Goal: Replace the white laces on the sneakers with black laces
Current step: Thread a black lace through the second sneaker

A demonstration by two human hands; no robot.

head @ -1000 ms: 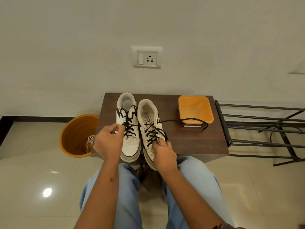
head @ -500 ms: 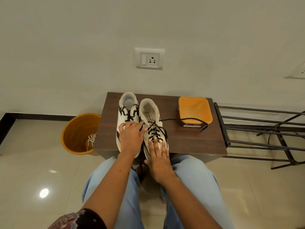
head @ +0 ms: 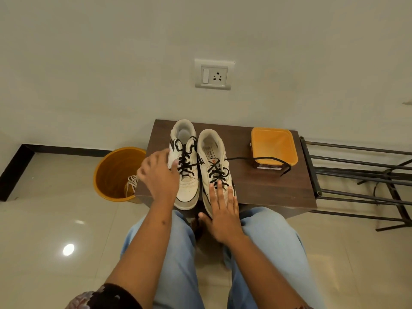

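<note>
Two white sneakers stand side by side on a dark wooden table (head: 267, 192), both threaded with black laces. My left hand (head: 159, 175) lies with loose fingers against the outer side of the left sneaker (head: 186, 188). My right hand (head: 223, 210) rests flat, fingers straight, on the toe of the right sneaker (head: 211, 152). One loose end of the black lace (head: 256, 158) trails from the right sneaker across to the orange box. A white lace (head: 131, 182) lies inside the orange bucket.
An orange bucket (head: 111, 172) stands on the floor left of the table. An orange box (head: 273, 146) sits at the table's back right. A metal rack (head: 356, 179) stands to the right. A wall socket (head: 213, 74) is above. My knees are under the table's front edge.
My left hand let go of the left sneaker's lace and slid to that shoe's outer side. My right hand opened from the right sneaker's laces and flattened on its toe.
</note>
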